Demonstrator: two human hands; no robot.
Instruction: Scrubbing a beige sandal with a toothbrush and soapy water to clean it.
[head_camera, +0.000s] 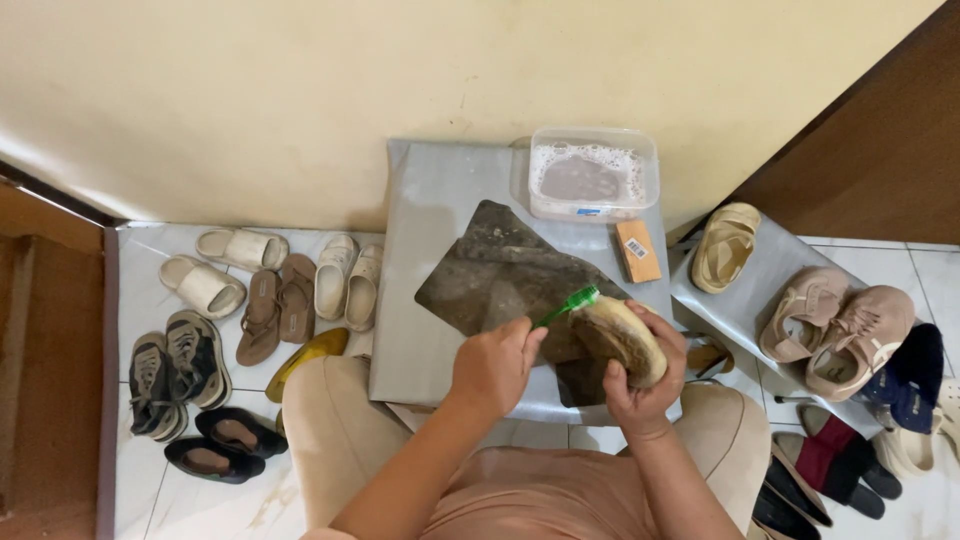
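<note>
So, a beige slip-on shoe (622, 338) is gripped in the right hand (645, 385) just above the grey worktop (420, 300), while a green-handled toothbrush (566, 304) is clenched in the left hand (493, 367), bristles pressed on the shoe. A soapy-water tub (592, 172) is parked behind.

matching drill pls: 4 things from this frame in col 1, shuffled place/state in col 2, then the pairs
Column 1
1. green brush
2. tan shoe
3. clear plastic tub
4. small orange box

Column 2
A. lies on the grey sheet, just below the tub
B. gripped in the left hand, bristles against the shoe
C. stands at the far edge of the sheet by the wall, holds foamy water
D. held in the right hand over the dark cloth

Pairs: 1-B, 2-D, 3-C, 4-A
</note>
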